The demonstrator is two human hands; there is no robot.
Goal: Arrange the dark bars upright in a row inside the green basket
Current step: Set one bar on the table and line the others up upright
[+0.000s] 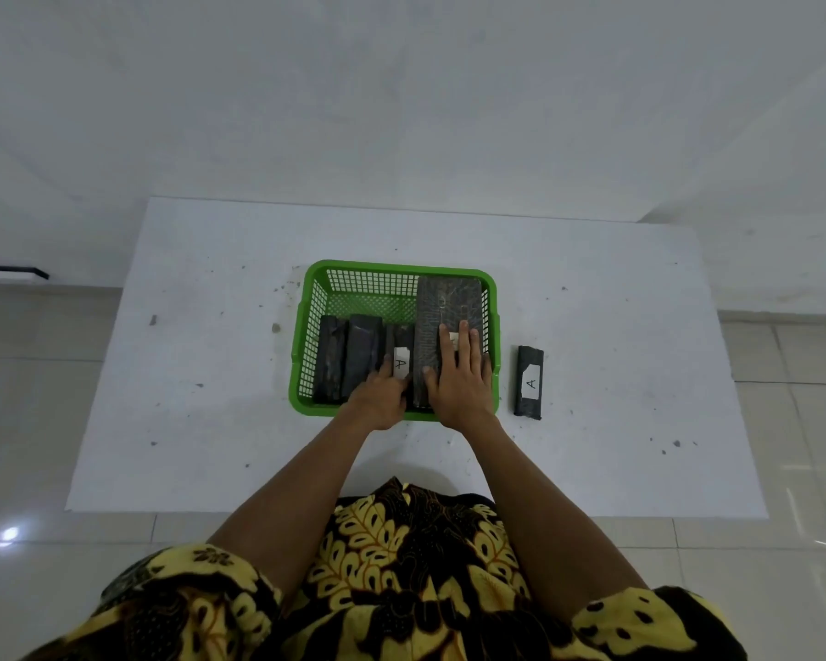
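Note:
A green mesh basket [313, 288] sits in the middle of a white table. Inside it, three dark bars stand on edge side by side at the left: one [331, 357], a second [363, 355] and a third with a white "A" label [401, 348]. A wide dark patterned bar [442, 302] fills the right part of the basket. My right hand [459, 374] lies flat on that wide bar, fingers spread, thumb at its left edge. My left hand [382, 391] touches the labelled third bar, with its fingers partly hidden. Another dark bar labelled "A" [529, 381] lies flat on the table right of the basket.
The white table [201, 374] carries small dark specks and crumbs. A tiled floor surrounds it. A thin black-and-white object [10, 273] lies on the floor at far left. A white wall rises behind the table.

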